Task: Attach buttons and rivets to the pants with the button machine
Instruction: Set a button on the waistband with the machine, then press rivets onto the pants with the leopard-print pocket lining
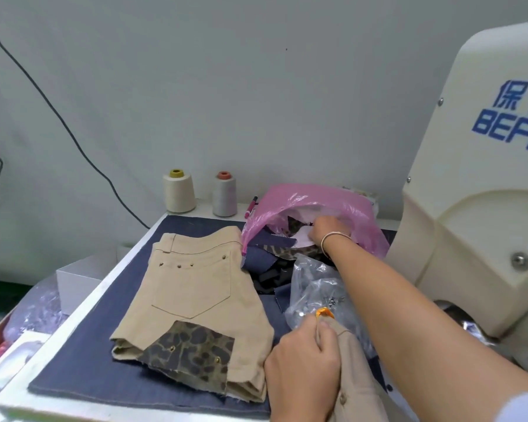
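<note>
Thread cones (179, 190) stand at the far left of your surface (83, 303), and the finished pants (195, 287) lie folded on the denim mat, waistband away from you, long axis running near to far, a leopard patch (189, 351) on their near end. Your left hand (302, 357) is nearer: its grip is closed around a second tan garment (357, 379) at the near edge, right of the folded pair. Past it lies a clear bag (314, 287) of small metal parts. Your right hand (326, 228) reaches into the pink bag (311, 196) of fabric scraps; whether that grip holds anything I cannot tell. The button machine (482, 208) stands to the right, so I judge the held garment must travel rightward.
</note>
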The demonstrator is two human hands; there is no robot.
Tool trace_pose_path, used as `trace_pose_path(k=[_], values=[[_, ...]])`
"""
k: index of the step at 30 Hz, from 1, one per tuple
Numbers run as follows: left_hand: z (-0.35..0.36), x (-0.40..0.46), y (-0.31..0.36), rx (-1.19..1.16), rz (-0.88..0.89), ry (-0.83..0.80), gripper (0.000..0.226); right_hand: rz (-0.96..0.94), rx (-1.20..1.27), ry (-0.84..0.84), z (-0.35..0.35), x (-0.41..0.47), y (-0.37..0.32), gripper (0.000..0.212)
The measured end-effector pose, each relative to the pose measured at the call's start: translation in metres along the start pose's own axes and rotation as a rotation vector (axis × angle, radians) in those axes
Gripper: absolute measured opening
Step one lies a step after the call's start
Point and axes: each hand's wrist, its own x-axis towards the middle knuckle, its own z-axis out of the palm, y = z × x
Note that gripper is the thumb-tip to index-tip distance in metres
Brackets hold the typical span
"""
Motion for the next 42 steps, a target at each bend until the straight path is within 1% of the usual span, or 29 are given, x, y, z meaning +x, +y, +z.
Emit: trace_pose_path(k=[2, 4, 5, 7, 9, 11, 13, 14, 15, 17, 18, 21, 23, 24, 25, 26, 27, 28, 30, 31, 32, 33, 34, 35, 37, 38, 39, 41, 42], values=[[0.000, -0.001, -0.001, -0.001, 0.029, 0.030, 0.027, -0.051, -0.092, 0.136, 0.000, -0.006, 0.003, 0.026], [0.001, -0.001, -0.002, 0.003, 0.042, 0.049, 0.029, -0.068, -0.089, 0.158, -0.004, -0.011, 0.003, 0.026], [0.002, -0.001, -0.002, 0.002, 0.044, 0.057, 0.031, -0.066, -0.045, 0.146, -0.007, -0.011, 0.003, 0.025], [0.001, -0.003, -0.001, -0.029, 0.044, 0.073, 0.034, -0.024, 0.134, 0.135, -0.018, -0.012, 0.003, 0.024], [0.000, -0.002, -0.001, -0.058, 0.028, 0.083, 0.037, -0.003, 0.245, 0.230, -0.026, -0.025, 0.001, 0.024], [0.001, 0.000, -0.001, -0.081, 0.010, 0.102, 0.038, -0.043, 0.227, 0.386, -0.028, -0.050, -0.006, 0.030], [0.000, 0.000, -0.001, -0.133, 0.007, 0.126, 0.038, -0.105, 0.285, 0.467, -0.025, -0.081, -0.012, 0.030], [-0.001, -0.001, -0.002, -0.165, 0.006, 0.131, 0.037, -0.140, 0.355, 0.461, -0.023, -0.097, -0.014, 0.028], [-0.003, -0.002, -0.002, -0.201, 0.005, 0.119, 0.036, -0.169, 0.482, 0.439, -0.022, -0.113, -0.016, 0.026], [-0.009, -0.003, -0.003, -0.345, -0.006, 0.054, 0.035, -0.202, 0.855, 0.382, -0.025, -0.146, -0.015, 0.028], [-0.015, -0.003, -0.001, -0.449, -0.043, 0.016, 0.034, -0.218, 1.031, 0.376, -0.030, -0.162, -0.011, 0.031], [-0.034, -0.004, 0.004, -0.785, -0.245, -0.078, 0.028, -0.249, 1.349, 0.391, -0.049, -0.206, 0.010, 0.035], [-0.047, -0.007, 0.007, -0.954, -0.326, -0.156, 0.029, -0.193, 1.565, 0.367, -0.059, -0.228, 0.025, 0.034], [-0.052, -0.009, 0.010, -1.002, -0.333, -0.187, 0.032, -0.161, 1.645, 0.348, -0.063, -0.238, 0.031, 0.033], [-0.058, -0.010, 0.013, -1.031, -0.303, -0.209, 0.032, -0.145, 1.685, 0.340, -0.067, -0.249, 0.036, 0.031], [-0.064, -0.010, 0.020, -1.053, -0.256, -0.224, 0.030, -0.148, 1.669, 0.359, -0.070, -0.260, 0.039, 0.028], [-0.070, -0.009, 0.029, -1.078, -0.209, -0.228, 0.030, -0.177, 1.604, 0.413, -0.072, -0.270, 0.043, 0.025], [-0.078, -0.006, 0.038, -1.089, -0.179, -0.213, 0.033, -0.235, 1.513, 0.490, -0.074, -0.281, 0.047, 0.023], [-0.092, 0.001, 0.054, -1.096, -0.121, -0.207, 0.039, -0.424, 1.348, 0.621, -0.073, -0.303, 0.055, 0.019], [-0.098, 0.007, 0.059, -1.080, -0.098, -0.212, 0.036, -0.526, 1.280, 0.652, -0.070, -0.312, 0.058, 0.016], [-0.103, 0.013, 0.062, -1.027, -0.077, -0.215, 0.030, -0.616, 1.229, 0.645, -0.064, -0.320, 0.060, 0.013], [-0.107, 0.020, 0.063, -0.929, -0.039, -0.231, 0.025, -0.675, 1.197, 0.586, -0.056, -0.326, 0.059, 0.010], [-0.110, 0.026, 0.063, -0.748, 0.012, -0.257, 0.026, -0.704, 1.175, 0.487, -0.045, -0.330, 0.058, 0.009], [-0.112, 0.032, 0.061, -0.501, 0.078, -0.265, 0.028, -0.707, 1.134, 0.373, -0.033, -0.330, 0.056, 0.011], [-0.116, 0.041, 0.051, 0.049, 0.220, -0.157, 0.026, -0.644, 0.931, 0.166, -0.005, -0.325, 0.053, 0.017], [-0.119, 0.041, 0.046, 0.240, 0.267, -0.097, 0.026, -0.581, 0.811, 0.092, 0.009, -0.320, 0.052, 0.017], [-0.121, 0.039, 0.039, 0.312, 0.283, -0.041, 0.026, -0.511, 0.714, 0.053, 0.020, -0.314, 0.052, 0.016], [-0.132, 0.029, 0.028, 0.361, 0.290, 0.051, 0.010, -0.430, 0.644, 0.036, 0.032, -0.306, 0.049, 0.014], [-0.139, 0.022, 0.024, 0.396, 0.290, 0.062, 0.023, -0.416, 0.657, 0.033, 0.034, -0.305, 0.047, 0.015]])
